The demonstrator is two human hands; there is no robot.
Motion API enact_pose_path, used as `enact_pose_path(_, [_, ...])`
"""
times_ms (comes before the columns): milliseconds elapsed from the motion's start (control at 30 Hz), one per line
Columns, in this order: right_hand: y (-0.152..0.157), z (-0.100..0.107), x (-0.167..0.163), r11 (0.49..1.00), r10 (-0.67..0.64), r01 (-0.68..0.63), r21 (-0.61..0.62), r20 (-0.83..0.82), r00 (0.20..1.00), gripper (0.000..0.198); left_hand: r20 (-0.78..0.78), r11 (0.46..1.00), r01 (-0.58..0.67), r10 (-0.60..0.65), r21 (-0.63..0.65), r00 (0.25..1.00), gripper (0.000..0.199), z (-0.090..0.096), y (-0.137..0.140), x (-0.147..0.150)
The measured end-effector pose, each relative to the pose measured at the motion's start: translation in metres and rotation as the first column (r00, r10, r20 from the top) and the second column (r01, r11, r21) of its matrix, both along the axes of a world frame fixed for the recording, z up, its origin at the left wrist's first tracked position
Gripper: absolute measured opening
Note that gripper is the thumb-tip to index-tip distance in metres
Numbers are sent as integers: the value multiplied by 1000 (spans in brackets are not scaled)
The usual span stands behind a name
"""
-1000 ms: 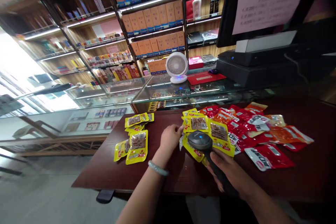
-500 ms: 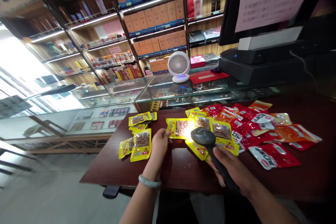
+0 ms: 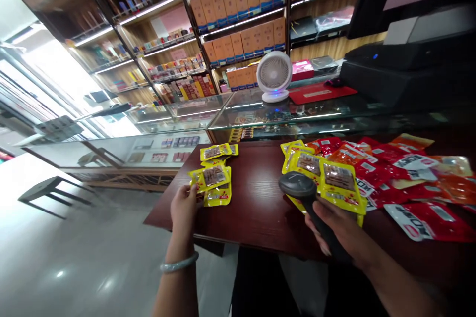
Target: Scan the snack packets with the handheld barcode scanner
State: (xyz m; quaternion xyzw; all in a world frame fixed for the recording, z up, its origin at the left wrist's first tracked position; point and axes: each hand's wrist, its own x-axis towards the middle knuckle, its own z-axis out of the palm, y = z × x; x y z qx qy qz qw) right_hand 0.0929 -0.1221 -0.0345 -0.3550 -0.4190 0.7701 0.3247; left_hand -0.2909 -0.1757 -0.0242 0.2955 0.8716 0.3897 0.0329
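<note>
My left hand (image 3: 185, 204), with a pale bangle at the wrist, pinches the edge of a yellow snack packet (image 3: 210, 177). That packet lies over another yellow packet (image 3: 218, 198) at the left side of the dark red-brown table (image 3: 256, 183). Just behind them is a small stack of yellow packets (image 3: 215, 150). My right hand (image 3: 330, 223) is wrapped round the handle of a black barcode scanner (image 3: 297, 184); its head points left and no bright light shows. Behind and beside the scanner lie several more yellow packets (image 3: 340, 178).
A heap of red and orange packets (image 3: 386, 163) covers the table's right side. Beyond the table runs a glass counter (image 3: 219, 119) with a white fan (image 3: 274, 77) and a red mat (image 3: 322, 93). A dark stool (image 3: 44, 188) stands on the floor at left.
My left hand has carried a yellow packet from in front of the scanner leftward onto the left packets. The scanner's bright light is gone. The view has shifted.
</note>
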Motion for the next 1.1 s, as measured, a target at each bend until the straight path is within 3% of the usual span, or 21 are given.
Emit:
enact_pose_path(100, [3, 2, 4, 999, -22, 22, -24, 4, 1000, 41, -78, 989, -33, 21, -145, 997, 39, 0, -5, -4])
enact_pose_path(200, [6, 5, 11, 998, -64, 65, -24, 13, 998, 42, -205, 972, -85, 40, -219, 978, 52, 2, 3, 13])
enact_pose_path(333, [10, 8, 28, 993, -122, 122, -5, 17, 992, 42, -404, 981, -152, 90, -124, 910, 68, 8, 19, 56])
enact_pose_path(467, [11, 11, 45, 984, -180, 181, -4, 27, 983, 40, -530, 998, 34, -52, -44, 846, 59, 12, 39, 107])
enact_pose_path(533, [10, 12, 50, 982, -187, 187, -18, 34, 982, 41, -491, 966, 219, -259, -137, 832, 42, 11, 52, 133])
enact_pose_path(633, [9, 11, 55, 980, -198, 199, -22, 39, 979, 41, -322, 814, 484, -574, -321, 753, 33, 9, 72, 170])
enact_pose_path(700, [8, 9, 58, 980, -199, 200, -15, 32, 979, 41, -252, 721, 553, -676, -417, 692, 36, 9, 82, 190])
enact_pose_path(767, [7, 6, 60, 981, -192, 192, -11, 22, 981, 40, -229, 671, 562, -717, -484, 658, 39, 10, 88, 202])
enact_pose_path(867, [5, 2, 62, 983, -182, 182, -20, 16, 983, 39, -220, 664, 551, -716, -505, 662, 37, 12, 88, 206])
enact_pose_path(967, [5, 1, 61, 985, -169, 170, -30, 22, 985, 38, -170, 677, 584, -706, -448, 687, 32, 11, 85, 203])
enact_pose_path(1100, [6, -1, 56, 989, -145, 145, -25, 22, 989, 40, -30, 653, 663, -720, -366, 693, 35, 4, 85, 207])
